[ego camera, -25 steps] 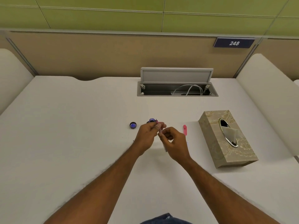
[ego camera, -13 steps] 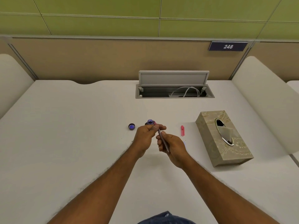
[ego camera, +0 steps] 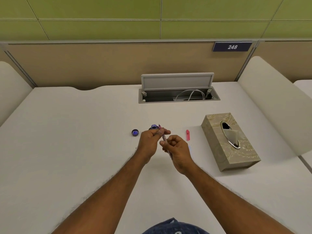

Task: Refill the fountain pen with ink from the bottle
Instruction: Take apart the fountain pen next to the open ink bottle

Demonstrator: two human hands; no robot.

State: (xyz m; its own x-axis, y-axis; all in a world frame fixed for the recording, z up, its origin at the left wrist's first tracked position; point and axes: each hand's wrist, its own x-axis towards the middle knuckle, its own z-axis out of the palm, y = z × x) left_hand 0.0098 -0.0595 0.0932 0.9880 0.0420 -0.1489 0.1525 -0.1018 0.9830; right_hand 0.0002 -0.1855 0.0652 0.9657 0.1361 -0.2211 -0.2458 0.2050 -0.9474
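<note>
A small open ink bottle (ego camera: 153, 127) with blue ink stands on the white desk just beyond my hands. Its round cap (ego camera: 135, 132) lies to the left, inside up. The slim fountain pen (ego camera: 163, 136) points its nib up and away, close to the bottle's mouth. My left hand (ego camera: 150, 143) pinches the pen near the nib end. My right hand (ego camera: 177, 150) grips the pen's rear part, fingers curled around it. A pink pen cap (ego camera: 187, 135) lies on the desk to the right of my hands.
A beige patterned tissue box (ego camera: 230, 142) sits at the right. An open cable hatch (ego camera: 178, 93) with white cables is set into the desk at the back. Padded dividers flank the desk left and right.
My right hand has slid back along the pen toward me, showing more of the barrel. The head camera tilted, so the scene sits slightly lower and to the left.
</note>
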